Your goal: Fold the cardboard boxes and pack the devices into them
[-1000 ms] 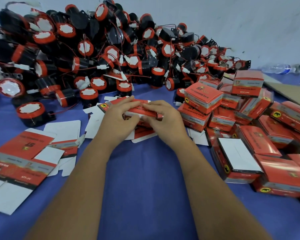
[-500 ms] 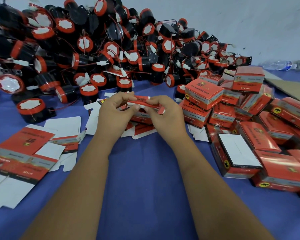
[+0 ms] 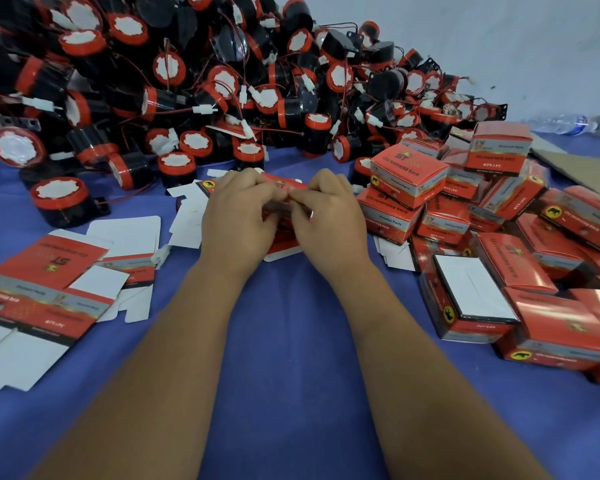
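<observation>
Devices point(image 3: 194, 81) behind — boxes point(image 3: 499, 244) right

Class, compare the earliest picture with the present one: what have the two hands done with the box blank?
Both hands, left hand and right hand, have drawn together, fingertips almost meeting, pinching the red box blank raised off the pile. The devices and finished boxes stayed put.

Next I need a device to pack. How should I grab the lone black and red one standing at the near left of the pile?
Grip the device from above, fingers round its red rim: it stands apart, cap up, sides free. Mind the wire trailing right.
</observation>
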Tool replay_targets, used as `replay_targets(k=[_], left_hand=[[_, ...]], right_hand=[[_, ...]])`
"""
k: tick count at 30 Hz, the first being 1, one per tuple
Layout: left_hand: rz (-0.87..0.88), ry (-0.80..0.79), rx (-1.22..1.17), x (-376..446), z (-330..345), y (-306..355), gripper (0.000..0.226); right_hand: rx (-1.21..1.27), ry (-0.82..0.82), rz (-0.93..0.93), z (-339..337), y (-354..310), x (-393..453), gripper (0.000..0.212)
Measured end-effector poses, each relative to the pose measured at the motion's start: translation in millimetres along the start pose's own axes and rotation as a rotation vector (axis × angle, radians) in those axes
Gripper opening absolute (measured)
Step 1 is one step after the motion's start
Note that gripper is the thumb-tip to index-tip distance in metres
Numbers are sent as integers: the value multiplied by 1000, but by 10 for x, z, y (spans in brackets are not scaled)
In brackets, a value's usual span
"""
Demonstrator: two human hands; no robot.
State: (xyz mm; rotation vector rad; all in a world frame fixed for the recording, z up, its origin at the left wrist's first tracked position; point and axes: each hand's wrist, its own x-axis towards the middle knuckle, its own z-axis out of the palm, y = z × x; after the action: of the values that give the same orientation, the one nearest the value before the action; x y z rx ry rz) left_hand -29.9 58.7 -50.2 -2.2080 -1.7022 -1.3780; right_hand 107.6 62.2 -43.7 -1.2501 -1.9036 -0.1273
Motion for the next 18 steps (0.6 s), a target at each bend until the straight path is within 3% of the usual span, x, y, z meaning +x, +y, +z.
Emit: replay_targets(k=[7,12,15,18], left_hand=[[-176,-43,18,16,44,110,14],[-86,-42,-8,-16,6,69,19],[-34,-19,-66,-12,-12,46,27],[-34,58,-129,-2,-21,92,30]], right_hand=[[20,-109,76,39,-16,-15,19],[276,-230,233,90,32,-44,24],[275,-119,223,33,65,-25,29],[149,69,92,-47,65,10,30]])
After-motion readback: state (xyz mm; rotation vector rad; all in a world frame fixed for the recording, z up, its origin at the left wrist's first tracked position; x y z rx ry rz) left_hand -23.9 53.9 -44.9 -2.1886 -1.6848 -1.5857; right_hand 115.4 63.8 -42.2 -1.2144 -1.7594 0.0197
